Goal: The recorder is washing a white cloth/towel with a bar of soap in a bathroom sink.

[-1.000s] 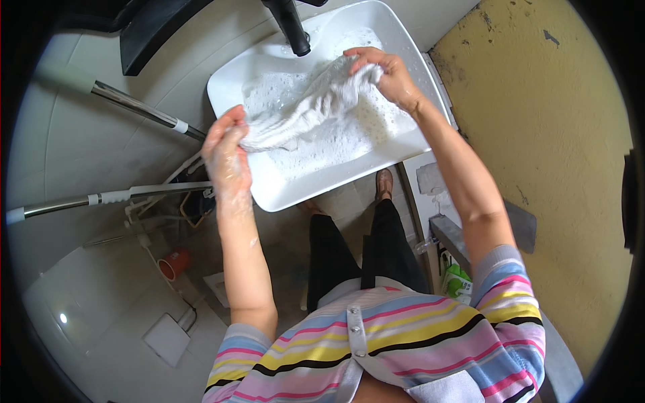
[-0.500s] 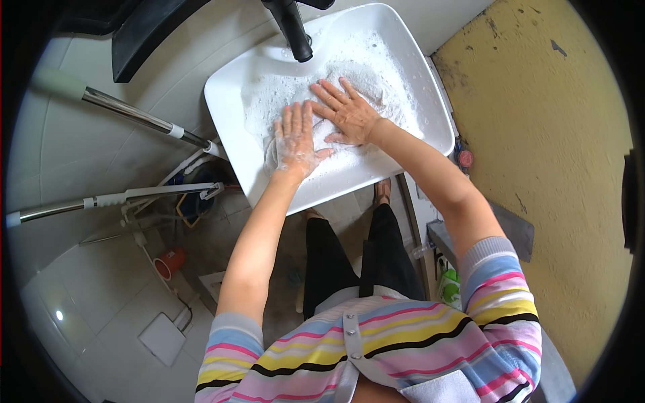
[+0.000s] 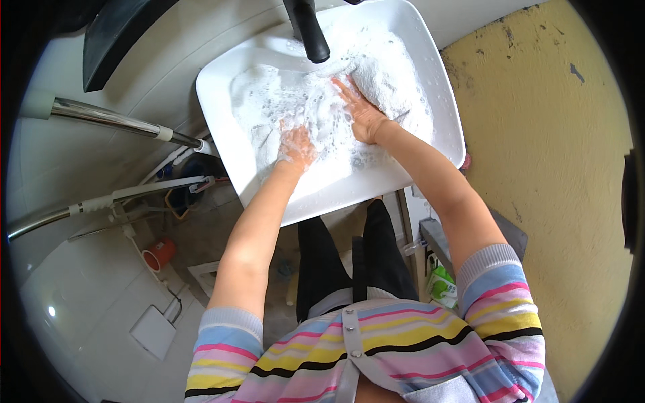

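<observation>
A white sink (image 3: 213,114) holds sudsy water and a soaked white cloth (image 3: 384,84), which bulges out of the foam at the right and looks like a towel. My right hand (image 3: 364,115) lies on edge against the left side of that bulge. Its visible fingers are stretched out and slightly apart, partly in the suds. My left hand (image 3: 297,145) is sunk in the foam on the left side of the sink. Suds cover most of its fingers, so their grip is hidden. Further cloth under the foam is hard to make out.
A black faucet (image 3: 309,33) reaches over the sink's far side. Two metal poles (image 3: 114,114) lean at the left, above an orange-red bucket (image 3: 158,255). A yellow wall (image 3: 537,134) rises at the right. A green package (image 3: 442,285) is below, beside a grey ledge (image 3: 507,232).
Both hands lay flat on the cloth before. My left hand has sunk into the foam, and my right hand has turned on edge. The cloth now bulges at the right, with suds spread over the middle.
</observation>
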Demonstrator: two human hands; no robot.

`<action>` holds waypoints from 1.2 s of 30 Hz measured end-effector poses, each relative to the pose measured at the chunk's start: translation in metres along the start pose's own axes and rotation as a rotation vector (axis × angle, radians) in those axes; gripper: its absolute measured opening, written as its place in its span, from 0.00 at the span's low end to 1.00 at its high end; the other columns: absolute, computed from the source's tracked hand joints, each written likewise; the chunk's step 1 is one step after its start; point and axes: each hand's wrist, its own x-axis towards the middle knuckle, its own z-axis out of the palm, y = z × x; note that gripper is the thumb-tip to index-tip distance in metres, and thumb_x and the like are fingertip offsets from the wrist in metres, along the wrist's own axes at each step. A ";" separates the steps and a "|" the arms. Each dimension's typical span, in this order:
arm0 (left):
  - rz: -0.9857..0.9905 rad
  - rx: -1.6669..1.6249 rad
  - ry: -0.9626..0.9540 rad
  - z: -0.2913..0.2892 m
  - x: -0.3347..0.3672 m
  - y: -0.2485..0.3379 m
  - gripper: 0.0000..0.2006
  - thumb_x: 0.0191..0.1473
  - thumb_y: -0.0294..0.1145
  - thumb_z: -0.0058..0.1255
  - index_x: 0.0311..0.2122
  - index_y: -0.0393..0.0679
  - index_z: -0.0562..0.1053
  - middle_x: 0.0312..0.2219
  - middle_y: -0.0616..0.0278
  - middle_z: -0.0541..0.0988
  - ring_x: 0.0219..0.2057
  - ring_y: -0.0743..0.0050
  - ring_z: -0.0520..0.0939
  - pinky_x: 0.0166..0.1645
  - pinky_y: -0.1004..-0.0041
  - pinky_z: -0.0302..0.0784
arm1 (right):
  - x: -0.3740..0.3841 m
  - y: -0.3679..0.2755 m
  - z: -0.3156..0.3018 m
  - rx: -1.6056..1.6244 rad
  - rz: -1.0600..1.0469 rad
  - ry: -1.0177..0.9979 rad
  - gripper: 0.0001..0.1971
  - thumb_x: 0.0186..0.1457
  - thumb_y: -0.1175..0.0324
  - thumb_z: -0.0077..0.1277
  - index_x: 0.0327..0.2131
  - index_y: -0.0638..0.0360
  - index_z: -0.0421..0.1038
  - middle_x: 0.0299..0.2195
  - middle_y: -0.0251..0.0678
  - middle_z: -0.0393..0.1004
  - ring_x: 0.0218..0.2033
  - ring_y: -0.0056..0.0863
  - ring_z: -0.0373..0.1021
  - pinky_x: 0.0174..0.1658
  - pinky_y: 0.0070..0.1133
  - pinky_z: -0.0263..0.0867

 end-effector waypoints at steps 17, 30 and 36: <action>-0.285 -1.023 0.230 -0.061 0.030 0.007 0.36 0.48 0.51 0.55 0.56 0.33 0.65 0.55 0.37 0.65 0.58 0.43 0.64 0.60 0.61 0.62 | -0.035 -0.064 0.026 1.984 0.893 0.364 0.08 0.47 0.72 0.56 0.29 0.67 0.73 0.30 0.37 0.75 0.25 0.35 0.70 0.34 0.30 0.70; 0.198 -2.584 0.081 -0.055 -0.073 -0.023 0.22 0.52 0.38 0.56 0.50 0.38 0.71 0.44 0.55 0.77 0.46 0.61 0.78 0.53 0.62 0.72 | -0.092 -0.036 -0.083 2.242 0.358 0.939 0.16 0.48 0.73 0.59 0.41 0.69 0.70 0.37 0.42 0.75 0.38 0.30 0.72 0.47 0.24 0.68; 0.340 -2.701 0.359 -0.098 -0.121 -0.032 0.18 0.55 0.37 0.51 0.48 0.37 0.72 0.44 0.55 0.78 0.46 0.61 0.79 0.53 0.61 0.72 | -0.138 -0.031 -0.163 1.929 0.200 1.009 0.10 0.50 0.72 0.59 0.35 0.66 0.71 0.29 0.37 0.75 0.29 0.24 0.72 0.35 0.20 0.69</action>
